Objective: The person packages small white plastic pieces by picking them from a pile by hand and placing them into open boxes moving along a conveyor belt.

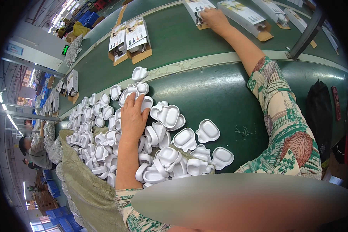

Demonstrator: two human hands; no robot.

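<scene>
The left hand lies over the pile of white plastic parts, fingers extended and thumb set apart; whether it grips a part cannot be determined. The pile occupies the left side of the green table, reaching its far edge and partly covering an olive sack. Beyond the pale rail, the right hand has bent fingers at the near end of a printed box; its grip is indeterminable.
</scene>
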